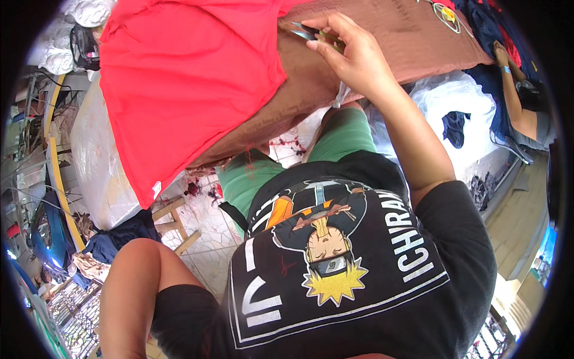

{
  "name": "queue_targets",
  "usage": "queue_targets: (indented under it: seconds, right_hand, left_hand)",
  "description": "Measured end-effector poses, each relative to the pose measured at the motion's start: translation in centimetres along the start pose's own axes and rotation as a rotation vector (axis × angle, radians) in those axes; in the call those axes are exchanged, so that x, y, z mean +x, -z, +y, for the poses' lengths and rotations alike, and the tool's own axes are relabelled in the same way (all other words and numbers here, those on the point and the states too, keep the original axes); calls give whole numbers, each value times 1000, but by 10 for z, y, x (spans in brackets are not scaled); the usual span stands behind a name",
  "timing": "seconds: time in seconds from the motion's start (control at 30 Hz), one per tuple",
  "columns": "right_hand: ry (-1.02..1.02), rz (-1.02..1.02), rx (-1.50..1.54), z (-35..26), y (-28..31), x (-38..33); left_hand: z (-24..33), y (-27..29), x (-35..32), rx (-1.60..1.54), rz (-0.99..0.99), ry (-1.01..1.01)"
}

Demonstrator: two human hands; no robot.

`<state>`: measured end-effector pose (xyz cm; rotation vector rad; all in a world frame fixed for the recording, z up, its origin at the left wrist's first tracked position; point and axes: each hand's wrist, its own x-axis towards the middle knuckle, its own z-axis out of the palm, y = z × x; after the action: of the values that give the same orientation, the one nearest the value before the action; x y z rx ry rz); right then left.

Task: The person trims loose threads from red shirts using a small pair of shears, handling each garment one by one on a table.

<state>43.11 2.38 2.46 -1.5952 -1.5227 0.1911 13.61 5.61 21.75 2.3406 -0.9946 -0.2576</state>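
A red garment (185, 78) lies over a table covered in brown cloth (382, 24) and hangs down off its near edge. My right hand (353, 54) rests on the brown cloth just right of the garment's edge. Its fingers are closed on a small pair of metal snips (308, 31) that point left toward the red fabric. My left arm (128, 281) is bent at the lower left, and its hand is out of the picture. My black printed shirt and green shorts fill the lower middle.
A big clear plastic bag (98, 155) stands at the left beside a wooden stool (173, 224). Red thread scraps (287, 143) lie on the tiled floor. A white bag (448, 102) holds dark blue cloth. Another person's arm (517, 102) is at the right.
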Motion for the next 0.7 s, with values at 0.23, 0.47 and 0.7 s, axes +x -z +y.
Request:
queue_targets:
  seconds: [0.23,0.47,0.7]
  right_hand:
    - [-16,-13,-11,14,17,-17]
    - [177,-304,-237,6,44,2]
    - [117,-185,-37,25,92,56]
  left_hand:
    - [-39,-49,110,-224,389,8]
    - [-33,-55,243,-285,858,-480]
    - [-9,-64,277,45,938,-507]
